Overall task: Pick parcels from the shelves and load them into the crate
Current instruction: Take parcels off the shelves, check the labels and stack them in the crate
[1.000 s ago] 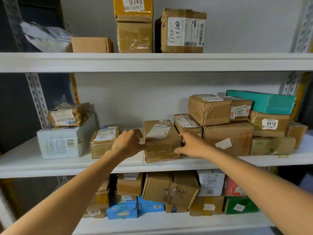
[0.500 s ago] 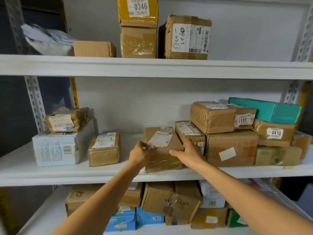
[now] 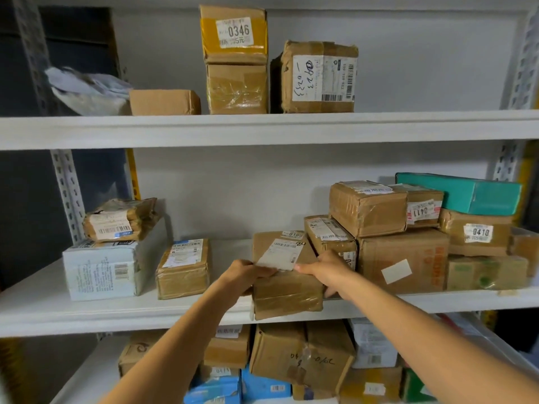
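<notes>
Two hands, one parcel.

- Left hand [image 3: 245,277]: fingers curled over the upper left edge of the brown taped parcel [image 3: 287,290], gripping it.
- Right hand [image 3: 328,271]: thumb lying on the parcel's top, fingers tucked down its right side, gripping it; fingertips hidden.
- Parcel: on the middle shelf [image 3: 58,313], at the front edge about mid-length, its front face jutting past that edge. The white label [image 3: 281,253] on top seems lifted at its near end, by the left fingers.
- Right neighbour: narrow labelled parcel [image 3: 328,237], touching or just beside the held one. Behind it is a stack: large carton [image 3: 408,258], taped box [image 3: 367,208] above, teal box [image 3: 466,193] towards the shelf's right end. Whether the taped box bears on the narrow parcel cannot be told.
- Left neighbours: small parcel [image 3: 183,269], apart; white box [image 3: 99,269] nearer the shelf's left end.
- Crate: not in view.

Hazards, as judged:
- The glossy tape offers little friction. A shallow grip could let the parcel slip once it clears the front edge.
- The right fingers, wedged against the narrow parcel, may drag it forward. If it props the taped box, that box could tip.
- A finger catching the loose label could tear it away, barcode included.
</notes>
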The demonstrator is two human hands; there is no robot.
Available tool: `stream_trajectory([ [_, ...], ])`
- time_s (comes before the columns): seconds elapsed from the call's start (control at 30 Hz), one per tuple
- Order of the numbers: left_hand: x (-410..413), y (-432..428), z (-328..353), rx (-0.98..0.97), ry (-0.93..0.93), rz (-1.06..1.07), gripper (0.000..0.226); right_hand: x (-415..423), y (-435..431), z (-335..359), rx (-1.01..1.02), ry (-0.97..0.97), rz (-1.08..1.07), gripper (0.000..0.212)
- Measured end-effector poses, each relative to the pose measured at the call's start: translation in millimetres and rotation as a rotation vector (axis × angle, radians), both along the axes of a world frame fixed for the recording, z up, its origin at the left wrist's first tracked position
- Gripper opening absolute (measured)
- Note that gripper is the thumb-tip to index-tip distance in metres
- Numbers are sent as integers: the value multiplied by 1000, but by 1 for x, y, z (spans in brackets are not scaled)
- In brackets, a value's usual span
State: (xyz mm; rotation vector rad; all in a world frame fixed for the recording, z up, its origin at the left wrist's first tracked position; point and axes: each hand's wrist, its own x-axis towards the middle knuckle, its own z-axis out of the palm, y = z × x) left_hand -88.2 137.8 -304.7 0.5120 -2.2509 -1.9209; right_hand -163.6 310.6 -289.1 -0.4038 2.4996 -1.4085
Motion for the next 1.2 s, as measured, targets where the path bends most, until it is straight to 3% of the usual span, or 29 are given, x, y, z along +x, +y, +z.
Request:
stream_trajectory([
  [0.1, 7, 2, -5, -72, 80, -16, 41, 6, 5, 5, 13, -12, 14, 81],
  [0.2, 19, 3, -12, -184, 275, 75, 57, 20, 8, -2, -108, 27, 0, 106],
  [0.27, 25, -2, -10, -203, 381, 89, 64, 30, 6, -4, -192, 64, -7, 109],
  [0.5, 43, 0, 0, -50, 483, 93, 91, 43, -1, 5, -329, 192, 109, 83],
  [0.6, 49, 4, 2, -39, 477, 83, 89, 47, 2, 8, -325, 245, 110, 87],
  [0.73, 52, 5, 15, 67, 467, 117, 55, 51, 5, 8, -338, 252, 97, 101],
  [0.87, 55, 4, 10, 88, 515, 200, 33, 48, 14, 1, -326, 358, 80, 58],
  [1.2, 60, -4, -1, 109, 623, 163, 60, 39, 5, -9, -516, 363, -92, 56],
])
